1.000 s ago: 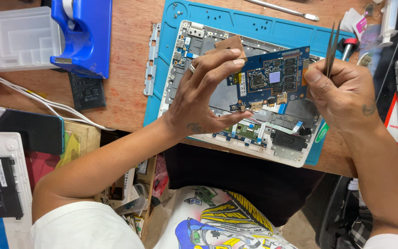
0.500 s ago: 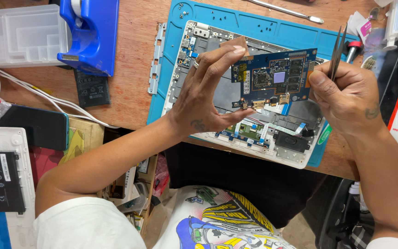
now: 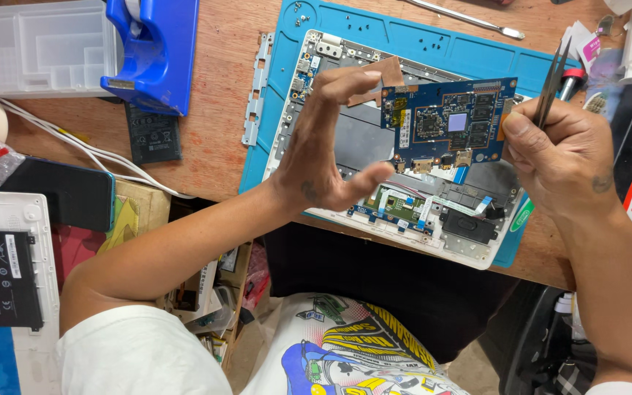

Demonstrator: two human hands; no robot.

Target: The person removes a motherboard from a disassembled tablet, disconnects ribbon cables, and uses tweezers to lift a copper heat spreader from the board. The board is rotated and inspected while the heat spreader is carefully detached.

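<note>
A blue circuit board point(image 3: 448, 123) is held up over an opened white tablet shell point(image 3: 469, 252) that lies on a blue work mat point(image 3: 411, 36). My right hand point(image 3: 565, 157) pinches the board's right edge with the thumb and also holds thin black tweezers point(image 3: 552, 82) pointing up. My left hand point(image 3: 327, 146) is at the board's left edge with its fingers spread. Its index tip is near the top-left corner and its thumb tip near the bottom-left corner. A small green board with flat cables point(image 3: 398, 205) sits in the shell below.
On the wooden table stand a blue tape dispenser point(image 3: 156, 51), a clear compartment box point(image 3: 34, 44), a black battery point(image 3: 152, 135), a black phone point(image 3: 60, 192), white cables point(image 3: 74, 143) and a metal bracket point(image 3: 257, 88). A metal pry tool point(image 3: 469, 18) lies at the back.
My left hand has opened from its curled grip on the board, fingers now spread at its left edge. The board has lifted slightly and sits more level in my right hand.
</note>
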